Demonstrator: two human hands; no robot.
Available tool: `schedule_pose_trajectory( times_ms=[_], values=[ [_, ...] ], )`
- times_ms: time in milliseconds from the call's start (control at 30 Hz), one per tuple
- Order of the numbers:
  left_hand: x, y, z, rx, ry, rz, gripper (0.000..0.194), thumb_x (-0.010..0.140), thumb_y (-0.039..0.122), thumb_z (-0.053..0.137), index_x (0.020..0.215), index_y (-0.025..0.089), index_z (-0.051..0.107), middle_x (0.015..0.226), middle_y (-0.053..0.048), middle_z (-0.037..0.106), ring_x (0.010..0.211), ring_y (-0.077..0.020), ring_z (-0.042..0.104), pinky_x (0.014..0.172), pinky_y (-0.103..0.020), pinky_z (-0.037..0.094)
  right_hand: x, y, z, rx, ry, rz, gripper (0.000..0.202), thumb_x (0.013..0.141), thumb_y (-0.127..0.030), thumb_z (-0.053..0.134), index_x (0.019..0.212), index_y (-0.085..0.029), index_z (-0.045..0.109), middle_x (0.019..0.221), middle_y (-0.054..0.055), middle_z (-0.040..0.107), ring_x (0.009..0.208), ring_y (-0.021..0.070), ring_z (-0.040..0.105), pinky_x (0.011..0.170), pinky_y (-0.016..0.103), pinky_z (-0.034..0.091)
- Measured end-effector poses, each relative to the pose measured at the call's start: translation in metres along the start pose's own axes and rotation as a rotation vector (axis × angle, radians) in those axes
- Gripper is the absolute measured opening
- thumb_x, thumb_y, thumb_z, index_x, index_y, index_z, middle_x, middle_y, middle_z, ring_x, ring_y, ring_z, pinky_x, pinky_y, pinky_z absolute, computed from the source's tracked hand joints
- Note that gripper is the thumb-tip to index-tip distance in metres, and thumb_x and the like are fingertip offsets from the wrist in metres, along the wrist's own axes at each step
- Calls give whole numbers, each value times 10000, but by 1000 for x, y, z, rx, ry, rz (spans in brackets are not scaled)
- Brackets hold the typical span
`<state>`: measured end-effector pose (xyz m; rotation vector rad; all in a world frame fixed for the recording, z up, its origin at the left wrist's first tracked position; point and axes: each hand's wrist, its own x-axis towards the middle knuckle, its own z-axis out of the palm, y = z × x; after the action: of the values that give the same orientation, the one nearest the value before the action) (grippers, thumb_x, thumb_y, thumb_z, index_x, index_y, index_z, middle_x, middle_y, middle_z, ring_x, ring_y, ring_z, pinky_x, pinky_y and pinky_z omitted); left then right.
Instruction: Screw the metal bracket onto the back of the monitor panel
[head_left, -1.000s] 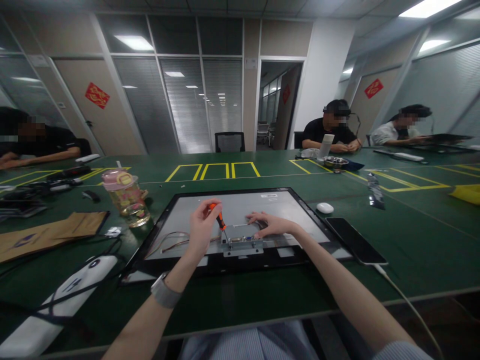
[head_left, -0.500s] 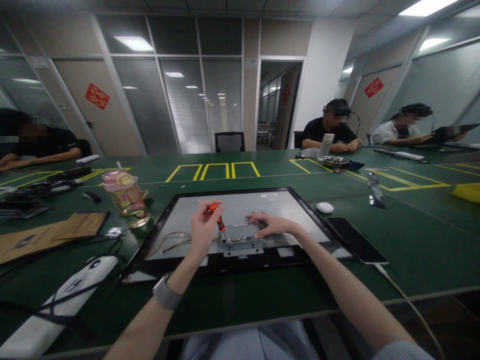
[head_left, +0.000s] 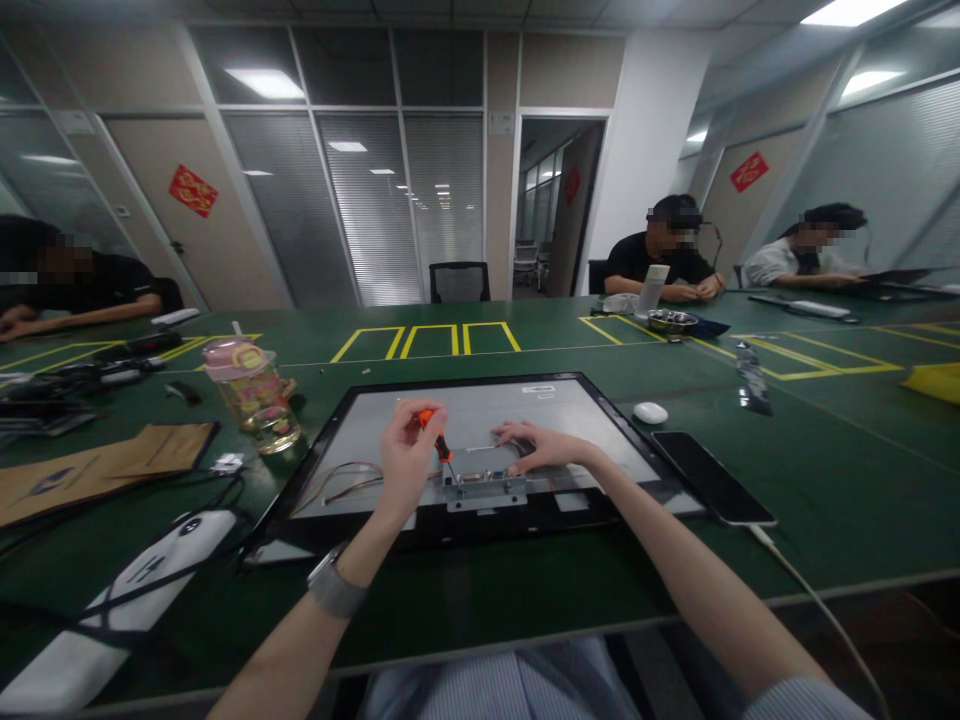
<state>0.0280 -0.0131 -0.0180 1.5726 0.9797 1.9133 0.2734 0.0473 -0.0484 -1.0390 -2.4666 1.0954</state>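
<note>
Left hand (head_left: pixel 409 450) and right hand (head_left: pixel 544 445) bare. Forearms (head_left: pixel 694 560) bare too. Left wrist: watch (head_left: pixel 339 588), wide silver-grey band, smooth-looking, fine texture too blurred to read; squarish case with rounded corners, seen edge-on at the outer side, watch face not readable. Shirt (head_left: pixel 510 685): pale blue and white, thin stripes, lower edge of view, soft folds. Right sleeve (head_left: pixel 799 700): same thin blue-white striping, loose, pushed up or short, can't tell which.

cup (head_left: pixel 251 395) stands left, phone (head_left: pixel 712 478) right — room beyond the panel (head_left: pixel 480 402)
</note>
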Motion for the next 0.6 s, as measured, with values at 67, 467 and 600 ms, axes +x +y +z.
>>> schedule_pose_trajectory(
  times_ms=[67,467,600],
  values=[
    [1,2,0,15,25,11,144,797,309,622,769,176,670,788,-11,559,718,-105,533,650,-204,435,1,1,0,-3,2,-1,647,677,-653,666,1165,-237,580,1470,60,356,1406,286,134,1150,494,-25],
    [-3,5,1,-107,-79,-66,255,885,364,497,880,159,649,818,-50,641,784,-141,611,740,-250,474,0,-2,0,-6,8,14,669,660,-675,662,1174,-255,582,1467,43,359,1405,299,128,1153,491,-2],
    [-1,3,0,-48,-13,33,164,794,323,631,764,166,669,836,-21,565,751,-106,552,652,-195,449,-1,-2,0,-1,-3,12,642,689,-638,663,1188,-245,572,1474,52,346,1408,294,116,1147,502,-18]
  ],
)
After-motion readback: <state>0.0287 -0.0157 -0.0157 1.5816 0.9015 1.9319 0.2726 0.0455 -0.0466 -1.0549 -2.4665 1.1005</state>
